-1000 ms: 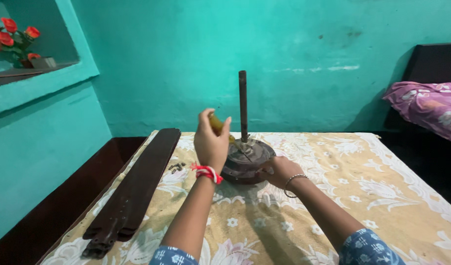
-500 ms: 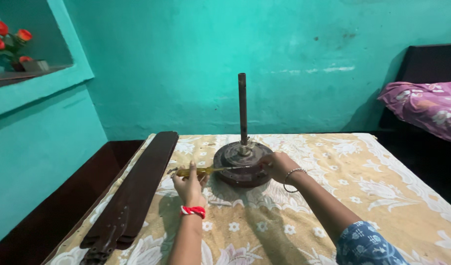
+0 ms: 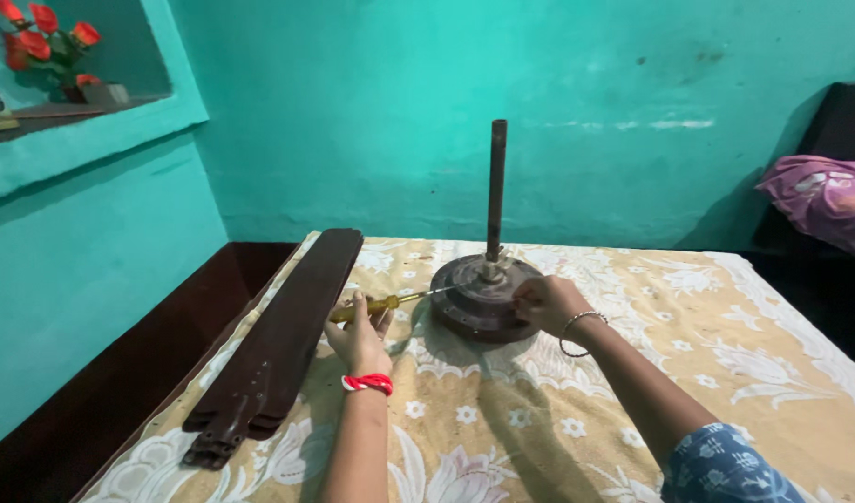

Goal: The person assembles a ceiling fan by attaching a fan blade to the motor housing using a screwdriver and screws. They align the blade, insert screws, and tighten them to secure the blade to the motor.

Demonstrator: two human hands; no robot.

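the left hand point(image 3: 358, 337) closes around a yellow-handled screwdriver point(image 3: 387, 303), tip at the fan motor point(image 3: 483, 298) on the bed point(image 3: 726, 373); the right hand point(image 3: 549, 305) clasps its rim, seemingly steadying it.

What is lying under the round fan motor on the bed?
The fan motor rests on a yellow floral bedsheet. The right hand grips its rim. What lies directly beneath the motor is covered.

You face a rough turquoise plaster wall point(image 3: 372, 112) at the far side. On your left, a recessed wall niche point(image 3: 69, 112) holds red artificial flowers point(image 3: 46, 37). At far right, a purple floral blanket point(image 3: 823, 200) lies on dark furniture.
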